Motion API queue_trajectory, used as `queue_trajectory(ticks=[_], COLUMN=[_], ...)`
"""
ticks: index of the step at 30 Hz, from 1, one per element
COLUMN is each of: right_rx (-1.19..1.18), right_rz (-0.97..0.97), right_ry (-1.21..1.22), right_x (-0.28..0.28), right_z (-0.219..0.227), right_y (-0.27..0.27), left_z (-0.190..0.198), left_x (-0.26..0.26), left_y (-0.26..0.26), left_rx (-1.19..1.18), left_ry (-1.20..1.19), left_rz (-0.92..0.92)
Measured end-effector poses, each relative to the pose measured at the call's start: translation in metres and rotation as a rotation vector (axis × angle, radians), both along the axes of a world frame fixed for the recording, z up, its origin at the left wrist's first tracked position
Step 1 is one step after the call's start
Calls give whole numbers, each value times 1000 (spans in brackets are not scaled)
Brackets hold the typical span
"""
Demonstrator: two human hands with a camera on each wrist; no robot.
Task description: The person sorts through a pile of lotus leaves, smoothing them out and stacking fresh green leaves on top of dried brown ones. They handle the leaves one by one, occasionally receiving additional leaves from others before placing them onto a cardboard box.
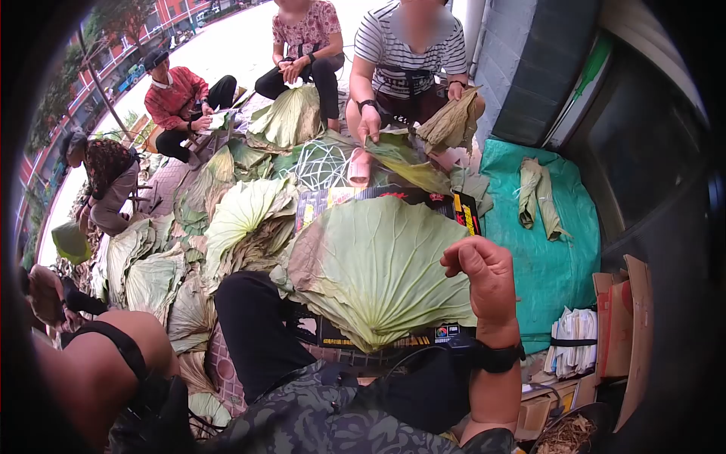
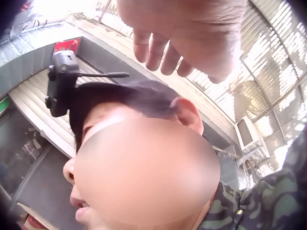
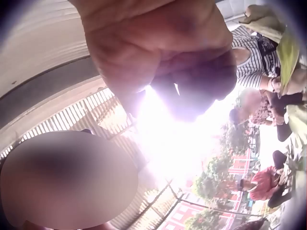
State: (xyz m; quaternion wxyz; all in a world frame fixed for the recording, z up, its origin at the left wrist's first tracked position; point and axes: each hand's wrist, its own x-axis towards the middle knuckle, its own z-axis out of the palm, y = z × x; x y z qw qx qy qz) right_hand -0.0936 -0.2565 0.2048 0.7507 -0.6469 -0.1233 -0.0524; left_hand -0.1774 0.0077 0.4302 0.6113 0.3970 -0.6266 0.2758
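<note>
Large dried pale green lotus leaves (image 1: pixel 378 265) lie spread in front of the person's lap, ribs fanning out, browned along the left edge. Beneath them shows a dark printed sheet (image 1: pixel 461 216). My right hand (image 1: pixel 484 272) is raised above the leaf's right edge, fingers curled in and thumb beside them, with nothing seen in its grasp. Close up in the right wrist view, its fingers (image 3: pixel 201 81) bend toward the palm. My left hand (image 2: pixel 187 33) is up beside the capped head in the left wrist view, fingers relaxed and holding nothing visible; the head view does not show it.
Across from me, a person in a striped shirt (image 1: pixel 412 53) handles folded leaves (image 1: pixel 450 125). Other people sit at the left among heaped leaves (image 1: pixel 155 276). White strapping (image 1: pixel 321 163) lies in a tangle. On the right are a green tarp (image 1: pixel 541 265), rolled leaves (image 1: pixel 537 197) and cardboard (image 1: pixel 631 340).
</note>
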Motion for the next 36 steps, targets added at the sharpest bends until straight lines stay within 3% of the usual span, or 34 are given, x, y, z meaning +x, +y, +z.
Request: queue_trajectory(ticks=[1, 2, 4, 6, 8, 11, 13, 16, 20, 23, 24, 25, 27, 29, 33, 35, 36], right_rx=[34, 120, 287, 285, 276, 270, 218, 222, 216, 226, 219, 213, 220, 227, 248, 259, 398], right_rz=[-28, -59, -107, -215, -291, -283, -291, -297, -275, -266, -264, -260, -250, -236, -170, -118, -43], right_ry=[124, 214, 386, 525, 599, 408, 422, 437, 436, 450, 445, 439, 433, 423, 421, 411, 400], right_x=[11, 22, 33, 43, 46, 52, 48, 46, 43, 42, 42, 43, 45, 46, 46, 45, 45], right_z=[-23, -46, -89, -110, -110, -100, -99, -99, -97, -98, -96, -96, -97, -97, -105, -111, -111], right_y=[-7, -13, -25, -29, -26, -26, -24, -22, -21, -21, -21, -20, -19, -16, -15, -15, -14], left_z=[13, 8, -51, -88, -138, -202, -245, -282, -324, -335, -330, -329, -310, -288, -249, -246, -243], left_x=[1, 35, 75, 118, 168, 224, 248, 272, 302, 313, 313, 312, 301, 288, 255, 235, 222], left_y=[39, 59, 3, -36, -47, -63, -74, -78, -81, -77, -65, -65, -65, -62, -53, -46, -46], left_rx=[370, 416, 4, 35, 83, 187, 252, 348, 84, 69, 317, 319, 81, 80, 197, 261, 300], left_ry=[85, 60, 385, 807, 1229, 1758, 1823, 1942, 2062, 2071, 2058, 2063, 1991, 1974, 1803, 1443, 1299], left_rz=[157, 48, 73, 603, 533, 601, 763, 682, 492, 516, 496, 497, 353, 345, 358, 362, 470])
